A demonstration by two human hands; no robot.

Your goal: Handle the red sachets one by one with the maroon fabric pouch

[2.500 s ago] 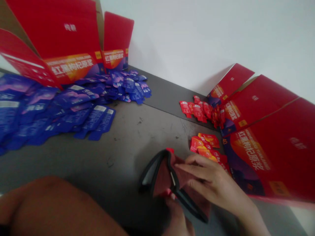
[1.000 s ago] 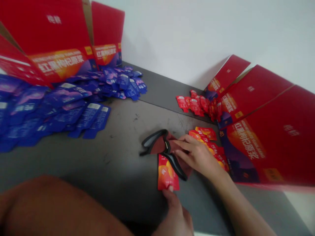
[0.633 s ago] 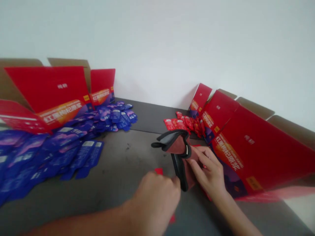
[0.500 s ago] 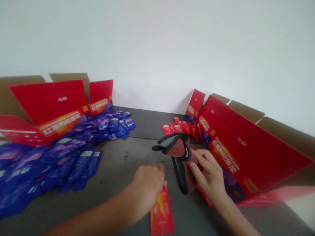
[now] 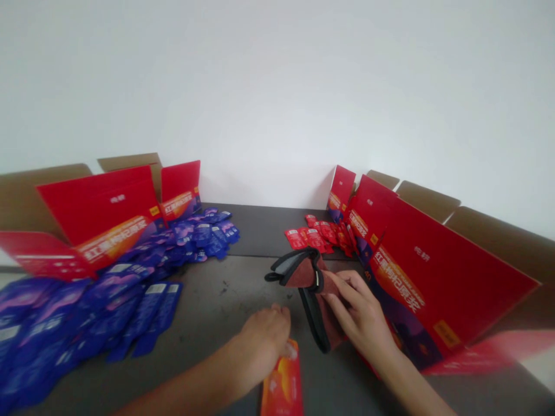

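My left hand [image 5: 263,341] pinches the top edge of a red-orange sachet [image 5: 282,386] near the table's front edge. My right hand [image 5: 361,316] grips a dark red pouch with black trim [image 5: 313,289], holding its mouth open just right of the left hand. The pouch stands partly lifted off the grey table [image 5: 208,312]. More red sachets lie under my right hand, mostly hidden.
A heap of blue sachets [image 5: 108,289] covers the table's left side below an open red carton [image 5: 99,214]. A small pile of red sachets [image 5: 318,236] lies at the back by an open red carton [image 5: 425,271] on the right. White wall behind.
The view tilted upward. My left hand drew the red-orange sachet toward the front edge, away from the pouch. My right hand kept hold of the pouch.
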